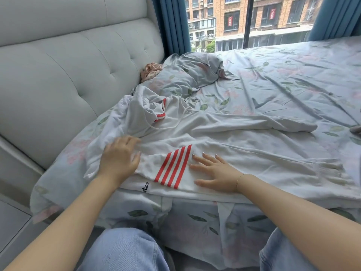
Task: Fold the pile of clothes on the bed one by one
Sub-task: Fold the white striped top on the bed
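A white hooded top with red stripes and a drawstring lies spread across the near side of the bed. One sleeve with several red stripes is laid along the front edge. My left hand rests on the fabric left of the stripes, fingers relaxed and slightly blurred. To the right of the stripes my right hand presses flat on the sleeve, fingers straight and spread. The other sleeve stretches to the right. The hood is bunched at the far left.
The bed has a pale floral sheet and a rumpled pillow near the padded grey headboard. A pinkish garment is tucked by the headboard. A window with blue curtains lies beyond. My knees in jeans are at the bottom.
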